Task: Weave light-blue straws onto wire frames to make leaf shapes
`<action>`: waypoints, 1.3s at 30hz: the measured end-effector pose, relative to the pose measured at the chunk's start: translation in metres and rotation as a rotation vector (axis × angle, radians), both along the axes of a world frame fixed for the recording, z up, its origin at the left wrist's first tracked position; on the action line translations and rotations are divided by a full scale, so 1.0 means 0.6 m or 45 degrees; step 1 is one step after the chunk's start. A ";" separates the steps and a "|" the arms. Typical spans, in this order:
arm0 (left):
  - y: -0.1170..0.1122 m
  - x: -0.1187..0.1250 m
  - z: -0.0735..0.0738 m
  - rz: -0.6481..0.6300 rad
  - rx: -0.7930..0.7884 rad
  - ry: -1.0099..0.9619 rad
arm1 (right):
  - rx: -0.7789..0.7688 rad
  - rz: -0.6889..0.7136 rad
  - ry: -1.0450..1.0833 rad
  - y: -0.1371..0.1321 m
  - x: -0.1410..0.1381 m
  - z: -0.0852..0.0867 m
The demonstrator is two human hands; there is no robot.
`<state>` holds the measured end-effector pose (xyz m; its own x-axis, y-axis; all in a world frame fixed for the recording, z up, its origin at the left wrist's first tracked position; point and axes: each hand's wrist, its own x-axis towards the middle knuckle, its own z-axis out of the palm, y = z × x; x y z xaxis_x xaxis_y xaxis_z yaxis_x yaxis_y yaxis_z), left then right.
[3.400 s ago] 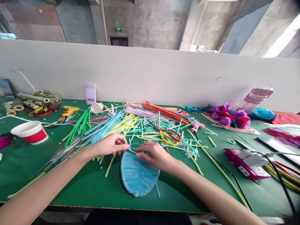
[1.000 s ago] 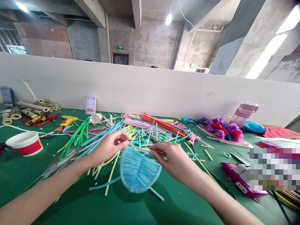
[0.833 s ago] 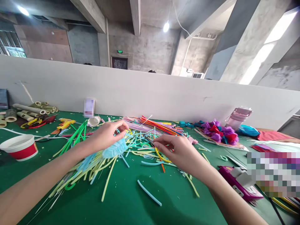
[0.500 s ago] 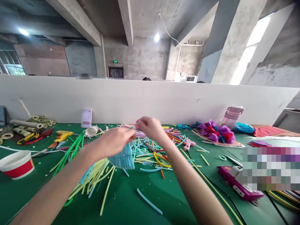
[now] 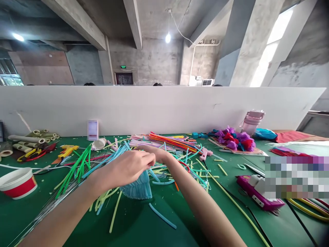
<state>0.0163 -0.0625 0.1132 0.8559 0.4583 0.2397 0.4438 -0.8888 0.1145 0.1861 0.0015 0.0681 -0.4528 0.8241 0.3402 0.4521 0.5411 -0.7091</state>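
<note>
Gripping: your left hand [image 5: 131, 168] is curled closed on the blue ribbed piece [image 5: 137, 190]; exact pinch hidden.
Your right hand [image 5: 158, 153]: just behind the left one, wrist bent; fingers covered, can't tell if open or closed.
Piece position: hanging below your left hand, over the green table [image 5: 115, 236], lower edge showing, top covered.
Loose blue strip [image 5: 162, 216]: flat on the table, nearer you than the piece, apart from it.
Orange strips [image 5: 171, 141]: bundled beyond your hands.
Green strips [image 5: 77, 168]: fanned out beyond your left forearm.
Pink glue gun [image 5: 205, 154]: right of your right forearm.
Paper cup [image 5: 17, 192]: upright, far left, red band.
Purple power strip [image 5: 258, 197]: well right of your right forearm.
</note>
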 end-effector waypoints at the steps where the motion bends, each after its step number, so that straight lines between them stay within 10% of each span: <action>1: 0.003 -0.001 0.001 0.022 -0.004 0.012 | -0.017 0.046 -0.047 0.002 0.003 0.002; 21: 0.108 -0.037 -0.011 0.218 -0.188 -0.171 | 0.132 -0.247 -0.716 0.037 0.073 -0.010; 39: 0.132 -0.044 -0.025 0.158 -0.353 -0.255 | 0.115 -0.076 -0.440 0.021 0.053 0.010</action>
<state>-0.0103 0.0166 0.0982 0.7385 0.6265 0.2493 0.4905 -0.7529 0.4389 0.2181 0.0143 0.0739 -0.5059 0.8261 0.2481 0.6892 0.5601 -0.4597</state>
